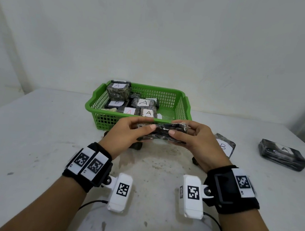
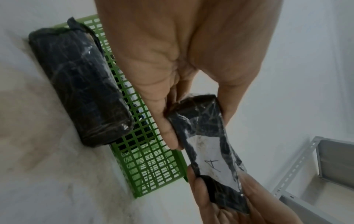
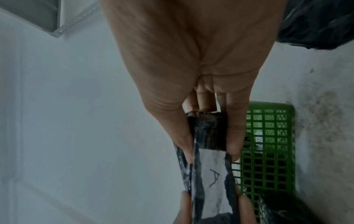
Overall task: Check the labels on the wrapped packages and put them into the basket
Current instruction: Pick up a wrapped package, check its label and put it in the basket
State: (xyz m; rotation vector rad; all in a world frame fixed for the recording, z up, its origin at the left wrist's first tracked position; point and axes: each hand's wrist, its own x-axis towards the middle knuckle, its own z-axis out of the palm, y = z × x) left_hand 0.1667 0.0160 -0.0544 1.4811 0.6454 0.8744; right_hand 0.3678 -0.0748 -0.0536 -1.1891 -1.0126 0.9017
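Wrapped packages are the subject: one dark, plastic-wrapped package (image 1: 162, 132) is held in the air by both hands, just in front of the green basket (image 1: 183, 107) and above the table (image 1: 34, 132). Its white label, marked with a handwritten A (image 2: 211, 165), faces away from the head camera and shows only in the two wrist views.

Largest first: a pale wall fills the background, and the white table below it is scuffed and stained in front of the basket. A grey metal shelf frame (image 2: 314, 171) stands off to one side in the left wrist view. The basket sits at the middle of the table and holds several wrapped packages with white labels reading A or B, one stacked high in its far left corner (image 1: 118, 90). Two more packages lie on the table to the right: one labelled A (image 1: 282, 155) well apart from the basket, one labelled B (image 1: 224, 143) partly hidden behind the right hand. Another dark package (image 2: 80, 86) lies against the basket's front wall, under the hands.

The left hand (image 1: 127, 133) pinches one end of the held package, thumb on the near side, fingers behind. The right hand (image 1: 195, 140) grips the other end the same way. Both wrists wear black straps carrying white camera units with square black-and-white markers.
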